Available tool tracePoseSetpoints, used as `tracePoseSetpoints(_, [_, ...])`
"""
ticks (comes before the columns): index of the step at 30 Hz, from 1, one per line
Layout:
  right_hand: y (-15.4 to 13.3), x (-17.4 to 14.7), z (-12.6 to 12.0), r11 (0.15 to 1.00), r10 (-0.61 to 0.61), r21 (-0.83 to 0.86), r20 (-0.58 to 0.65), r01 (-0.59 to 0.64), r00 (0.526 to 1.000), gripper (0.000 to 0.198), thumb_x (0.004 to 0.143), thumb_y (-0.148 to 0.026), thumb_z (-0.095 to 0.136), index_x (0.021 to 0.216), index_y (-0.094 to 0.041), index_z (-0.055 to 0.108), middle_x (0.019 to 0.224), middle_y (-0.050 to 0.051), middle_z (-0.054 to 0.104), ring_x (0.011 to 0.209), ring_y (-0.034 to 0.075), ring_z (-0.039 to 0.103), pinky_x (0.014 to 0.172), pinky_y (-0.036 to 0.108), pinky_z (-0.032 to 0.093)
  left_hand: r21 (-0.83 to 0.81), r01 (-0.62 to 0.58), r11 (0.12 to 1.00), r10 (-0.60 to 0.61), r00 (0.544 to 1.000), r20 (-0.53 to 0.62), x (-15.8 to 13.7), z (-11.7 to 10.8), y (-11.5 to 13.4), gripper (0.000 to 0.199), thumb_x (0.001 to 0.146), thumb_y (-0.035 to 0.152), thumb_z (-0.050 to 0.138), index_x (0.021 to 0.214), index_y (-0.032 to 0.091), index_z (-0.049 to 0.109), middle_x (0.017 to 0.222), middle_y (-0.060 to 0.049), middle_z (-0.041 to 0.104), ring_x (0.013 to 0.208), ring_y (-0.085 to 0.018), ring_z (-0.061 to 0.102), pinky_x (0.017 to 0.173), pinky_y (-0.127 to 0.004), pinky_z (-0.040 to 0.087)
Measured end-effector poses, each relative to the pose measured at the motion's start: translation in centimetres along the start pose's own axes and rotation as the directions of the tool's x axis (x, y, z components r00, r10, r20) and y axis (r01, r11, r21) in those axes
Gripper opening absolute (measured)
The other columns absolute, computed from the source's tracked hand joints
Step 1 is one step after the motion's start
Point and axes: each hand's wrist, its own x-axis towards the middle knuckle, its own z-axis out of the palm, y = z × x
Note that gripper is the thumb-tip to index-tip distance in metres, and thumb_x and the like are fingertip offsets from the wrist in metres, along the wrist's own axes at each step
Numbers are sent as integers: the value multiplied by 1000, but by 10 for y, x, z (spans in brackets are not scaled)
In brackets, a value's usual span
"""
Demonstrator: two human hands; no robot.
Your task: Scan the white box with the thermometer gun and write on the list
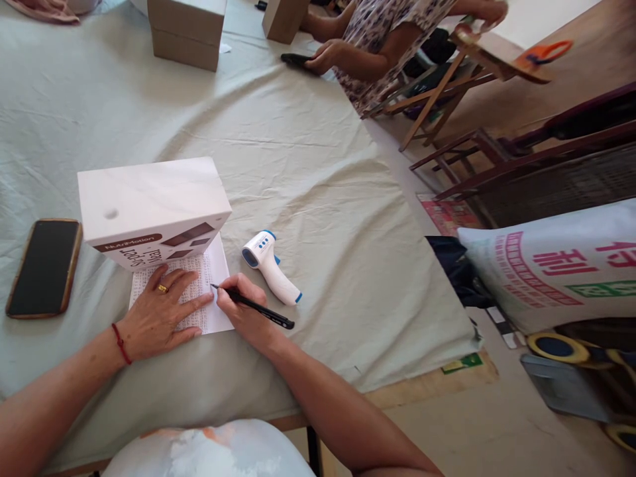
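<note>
Right hand [237, 306], closed on pen [253, 307], is set at sheet [211, 291] edge, left hand [161, 311] laid flat open on sheet; thermometer [271, 266] just beside sheet may be knocked.

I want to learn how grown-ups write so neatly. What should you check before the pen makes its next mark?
1. Pen gripped in right hand: ok.
2. Pen tip at the paper's right edge: ok.
3. Left hand flat on the paper, holding it down: ok.
4. White box sits on the paper's top edge: ok, it clears the writing spot.
5. Thermometer apart from the right hand: ok.
6. Which line the tip is on: cannot tell, the print is too small.
</note>
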Motion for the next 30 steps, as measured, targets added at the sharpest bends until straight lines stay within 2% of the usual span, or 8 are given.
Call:
tracePoseSetpoints(6, [1, -1, 1, 1000, -18, 11, -14, 18, 1000, 10, 77, -19, 52, 68, -22, 49, 59, -4, 52, 53, 11, 49, 55, 25, 42, 9, -5, 1000, 5, 1000, 10, 0, 0, 0, 48, 92, 43, 55, 136, 24, 56, 135, -18, 47, 124, -36, 43, 106, -63, 32])
tracePoseSetpoints(13, [4, -1, 2, 999, 23, 46, -74, -20, 997, 9, 76, -21, 52, 68, -22, 50, 59, -4, 53, 52, 11, 48, 53, 25, 42, 12, -10, 1000, 10, 1000, 9, 0, 0, 0, 48, 93, 43, 53, 137, 24, 55, 136, -19, 46, 124, -36, 43, 106, -63, 32])
tracePoseSetpoints(30, [2, -1, -1, 1000, -19, 3, -33, 19, 999, 10, 78, -18, 53, 69, -22, 50, 58, -5, 51, 51, 10, 47, 52, 23, 41, 14, -8, 1000, 8, 1000, 9, 0, -1, 0, 47, 92, 42, 55, 136, 24, 56, 135, -19, 48, 124, -36, 44, 106, -62, 32])
